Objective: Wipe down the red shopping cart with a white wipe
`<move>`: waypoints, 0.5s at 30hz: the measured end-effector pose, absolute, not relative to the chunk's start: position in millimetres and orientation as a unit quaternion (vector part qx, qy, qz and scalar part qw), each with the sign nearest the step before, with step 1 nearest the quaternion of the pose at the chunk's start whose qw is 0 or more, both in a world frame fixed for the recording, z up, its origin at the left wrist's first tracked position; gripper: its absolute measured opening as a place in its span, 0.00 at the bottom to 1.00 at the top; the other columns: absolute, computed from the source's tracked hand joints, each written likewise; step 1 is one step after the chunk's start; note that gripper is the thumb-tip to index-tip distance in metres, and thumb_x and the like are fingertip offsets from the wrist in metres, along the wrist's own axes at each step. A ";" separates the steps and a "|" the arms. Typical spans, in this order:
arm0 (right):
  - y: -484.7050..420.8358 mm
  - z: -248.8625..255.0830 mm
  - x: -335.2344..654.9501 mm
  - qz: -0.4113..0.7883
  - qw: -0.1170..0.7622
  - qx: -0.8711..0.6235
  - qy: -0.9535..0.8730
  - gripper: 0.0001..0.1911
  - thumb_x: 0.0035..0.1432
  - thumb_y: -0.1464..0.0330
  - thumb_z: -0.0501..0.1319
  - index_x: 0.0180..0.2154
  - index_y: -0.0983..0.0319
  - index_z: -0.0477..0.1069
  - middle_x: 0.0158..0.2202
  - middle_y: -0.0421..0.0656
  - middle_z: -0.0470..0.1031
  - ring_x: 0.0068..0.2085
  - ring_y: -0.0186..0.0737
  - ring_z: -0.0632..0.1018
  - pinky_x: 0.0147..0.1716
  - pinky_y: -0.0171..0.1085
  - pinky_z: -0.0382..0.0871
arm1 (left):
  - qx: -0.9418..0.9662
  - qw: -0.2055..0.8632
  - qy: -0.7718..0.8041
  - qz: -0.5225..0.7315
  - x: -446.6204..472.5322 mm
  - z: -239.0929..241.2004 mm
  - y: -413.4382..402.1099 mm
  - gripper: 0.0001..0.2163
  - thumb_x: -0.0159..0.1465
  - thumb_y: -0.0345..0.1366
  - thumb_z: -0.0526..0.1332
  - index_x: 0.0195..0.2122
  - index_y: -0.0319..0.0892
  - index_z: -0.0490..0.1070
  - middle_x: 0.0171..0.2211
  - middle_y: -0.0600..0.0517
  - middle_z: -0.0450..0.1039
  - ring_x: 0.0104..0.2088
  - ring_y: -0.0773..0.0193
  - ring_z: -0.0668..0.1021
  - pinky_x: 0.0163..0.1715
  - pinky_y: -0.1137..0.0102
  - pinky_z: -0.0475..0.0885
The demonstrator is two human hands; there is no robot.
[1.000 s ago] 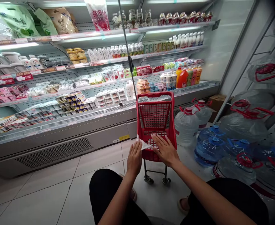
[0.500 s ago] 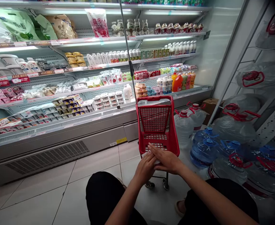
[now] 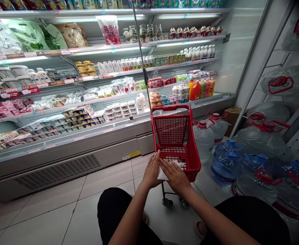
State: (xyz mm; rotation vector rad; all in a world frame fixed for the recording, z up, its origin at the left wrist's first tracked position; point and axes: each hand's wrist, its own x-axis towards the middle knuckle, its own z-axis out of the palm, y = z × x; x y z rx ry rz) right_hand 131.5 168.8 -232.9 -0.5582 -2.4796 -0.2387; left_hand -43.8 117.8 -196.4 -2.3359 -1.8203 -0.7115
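Note:
My right hand lies over a white wipe at the near edge of a red shopping cart, its fingers straight and close together, holding the wipe against the rim. Part of the wipe shows beyond the fingers inside the cart, above the basket's grid floor. My left hand is beside it at the cart's near left corner, fingers stretched out flat, touching the wipe's left edge. Both thumbs are mostly hidden. Otherwise the visible part of the basket shows only red plastic grid.
A refrigerated display case with several shelves of dairy goods and drinks runs behind the cart. Large water jugs stand at the right, close to the cart. My knees are on both sides. Pale floor tiles extend left.
My hands have moved apart from their overlapped position, the left one shifting left and the right one lying flatter. More of the white wipe shows. The cart appears slightly further right and turned.

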 end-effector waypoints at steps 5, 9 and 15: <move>185.5 -238.2 201.7 -0.092 0.260 -0.196 -0.941 0.44 0.64 0.77 0.49 0.76 0.54 0.35 0.76 0.38 0.50 0.74 0.41 0.58 0.70 0.48 0.56 | -0.765 0.061 -0.606 -0.208 -48.3 -192.3 118.5 0.52 0.63 0.37 0.66 0.76 0.43 0.24 0.76 0.41 0.43 0.75 0.54 0.55 0.74 0.50 0.47; 204.1 -244.4 257.2 -0.097 0.273 -0.267 -0.919 0.42 0.67 0.75 0.47 0.76 0.53 0.34 0.76 0.39 0.51 0.73 0.42 0.59 0.71 0.51 0.56 | -0.768 0.057 -0.601 -0.211 -41.1 -188.5 121.8 0.52 0.63 0.40 0.66 0.76 0.42 0.25 0.76 0.41 0.44 0.75 0.53 0.54 0.74 0.51 0.46; 187.1 -256.0 228.6 -0.102 0.310 -0.316 -0.891 0.41 0.69 0.70 0.50 0.76 0.59 0.34 0.76 0.44 0.52 0.74 0.48 0.56 0.71 0.54 0.55 | -0.781 0.050 -0.588 -0.204 -2.1 -187.0 139.4 0.57 0.59 0.43 0.68 0.76 0.43 0.23 0.77 0.43 0.42 0.75 0.50 0.52 0.74 0.49 0.44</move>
